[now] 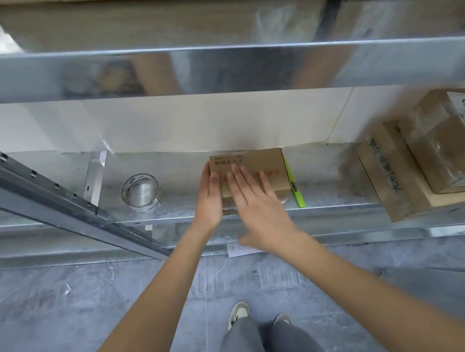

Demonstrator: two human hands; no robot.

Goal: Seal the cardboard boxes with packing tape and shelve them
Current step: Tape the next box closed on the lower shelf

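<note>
Cardboard, small and brown, the box (250, 173) sits on the metal shelf (171, 182) near its front edge. Left hand (210, 199) cups the box's left side, fingers curled against it. Right hand (255, 202) lies flat on top, fingers straight and spread. A green marker (295, 188) lies just beside the box's right side; a clear tape roll (140, 192) stands well to the left, stacked boxes (434, 153) to the right.

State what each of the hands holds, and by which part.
Left hand grips the small cardboard box by its left side. Right hand holds nothing, flat on its top.
</note>
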